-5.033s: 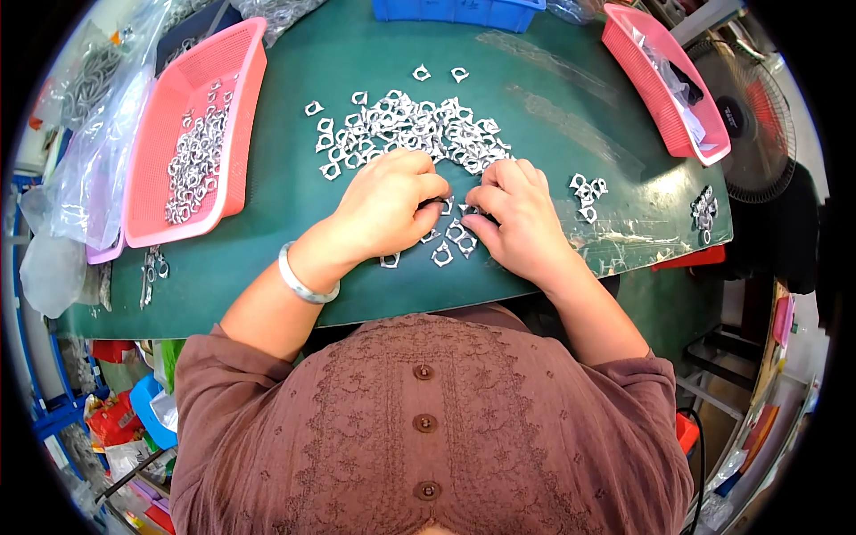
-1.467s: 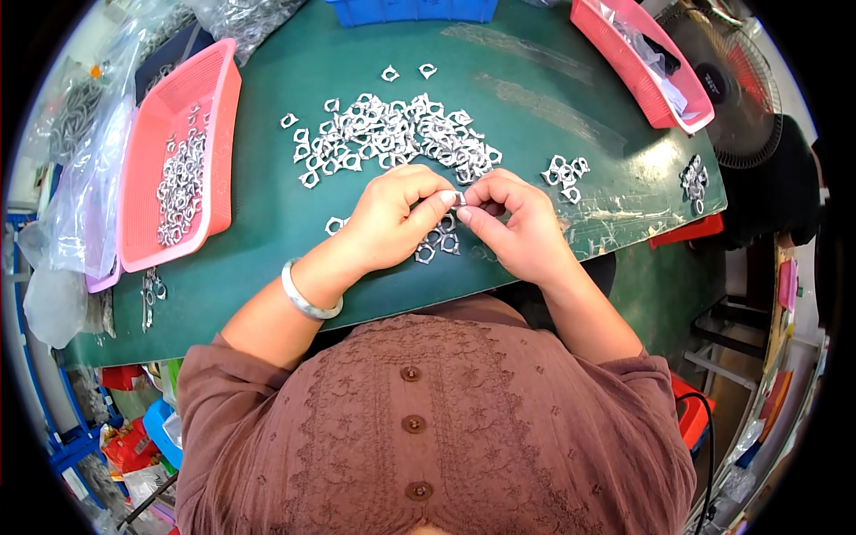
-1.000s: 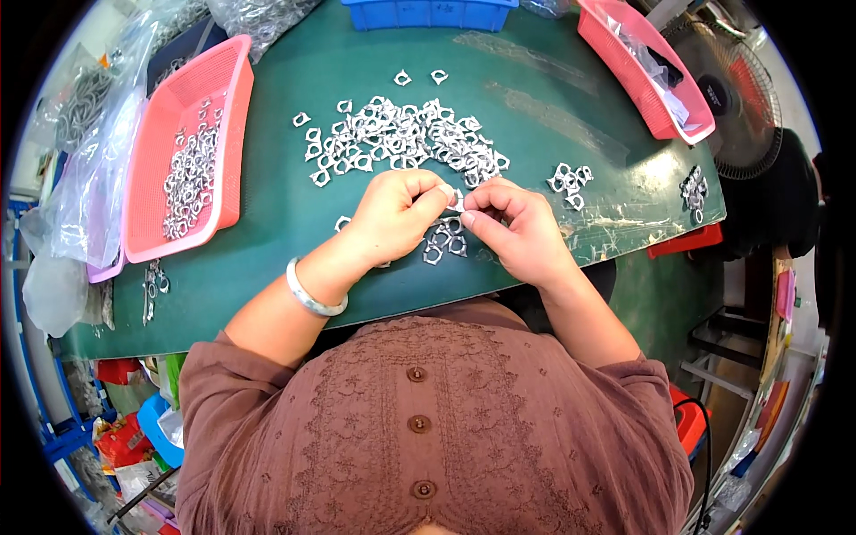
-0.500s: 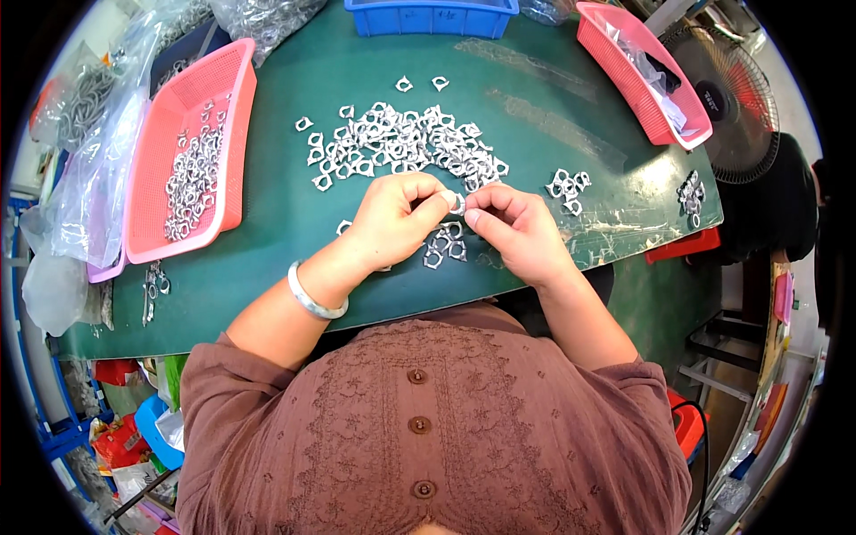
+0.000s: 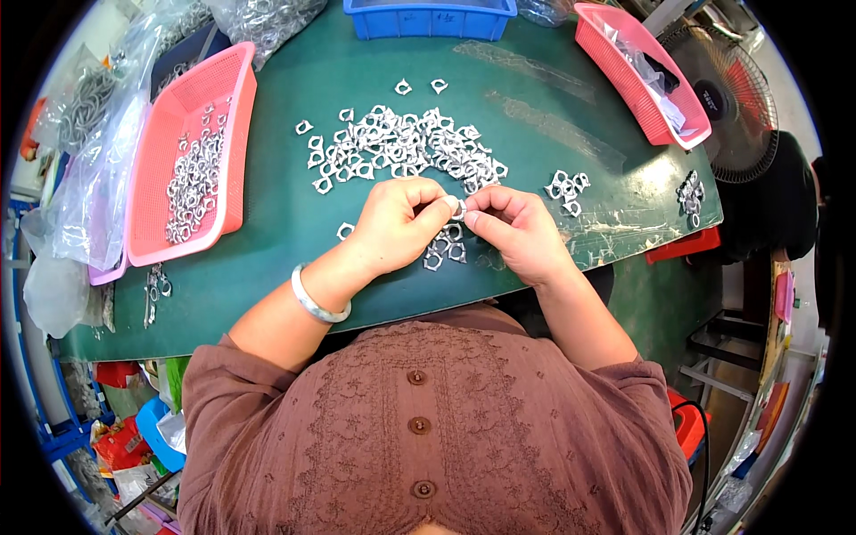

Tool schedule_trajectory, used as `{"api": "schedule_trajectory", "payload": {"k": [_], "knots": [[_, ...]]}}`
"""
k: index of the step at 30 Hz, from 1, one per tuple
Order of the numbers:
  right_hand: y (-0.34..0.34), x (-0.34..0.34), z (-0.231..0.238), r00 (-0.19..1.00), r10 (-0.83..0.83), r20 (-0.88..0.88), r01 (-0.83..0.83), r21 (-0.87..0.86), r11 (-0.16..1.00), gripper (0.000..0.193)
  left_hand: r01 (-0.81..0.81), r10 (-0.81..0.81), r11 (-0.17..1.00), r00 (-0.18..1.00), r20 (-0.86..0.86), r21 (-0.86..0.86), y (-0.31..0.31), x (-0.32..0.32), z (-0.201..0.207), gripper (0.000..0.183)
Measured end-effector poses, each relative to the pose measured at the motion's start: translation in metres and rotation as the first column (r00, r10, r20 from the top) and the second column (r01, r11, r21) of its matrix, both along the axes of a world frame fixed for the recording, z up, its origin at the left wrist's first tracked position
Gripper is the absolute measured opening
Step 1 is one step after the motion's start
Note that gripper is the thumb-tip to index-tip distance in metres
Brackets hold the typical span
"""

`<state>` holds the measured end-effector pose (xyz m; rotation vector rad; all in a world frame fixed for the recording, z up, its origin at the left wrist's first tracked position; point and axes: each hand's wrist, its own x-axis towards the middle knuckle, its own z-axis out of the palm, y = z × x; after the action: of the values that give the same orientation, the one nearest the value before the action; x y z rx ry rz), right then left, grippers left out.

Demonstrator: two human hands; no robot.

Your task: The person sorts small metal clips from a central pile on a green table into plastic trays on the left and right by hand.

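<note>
Between my two hands is one small silvery metal ring part. My left hand, with a pale bangle on its wrist, pinches the ring's left side between thumb and bent fingers. On its right side, my right hand holds the same ring by thumb and fingertips. Just beyond the hands spreads a big heap of like metal ring parts. Several more rings lie under and in front of the held one. A single ring is beside my left wrist.
A pink basket with metal rings stands left, near plastic bags. At the back is a blue bin; back right, another pink basket and a fan. Small ring clusters lie on the green table at right.
My hands stay almost in place, both still on the ring; it shows slightly more between the fingertips. The left hand has shifted slightly. Nothing else has visibly moved.
</note>
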<state>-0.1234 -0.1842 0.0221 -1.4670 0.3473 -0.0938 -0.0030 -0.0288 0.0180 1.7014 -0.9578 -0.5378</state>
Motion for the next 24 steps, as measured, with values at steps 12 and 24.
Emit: {"api": "schedule_trajectory", "payload": {"k": [12,24], "knots": [[-0.001,0.0,0.009,0.998,0.024,-0.065,-0.021,0.055,0.998,0.015,0.035,0.004,0.996,0.91,-0.414,0.088,0.0,0.005,0.002,0.021],[0.006,0.004,0.009,0.998,0.058,-0.014,-0.057,0.083,0.995,0.012,0.058,-0.049,0.998,0.967,-0.248,0.03,0.001,0.013,-0.001,0.026]]}}
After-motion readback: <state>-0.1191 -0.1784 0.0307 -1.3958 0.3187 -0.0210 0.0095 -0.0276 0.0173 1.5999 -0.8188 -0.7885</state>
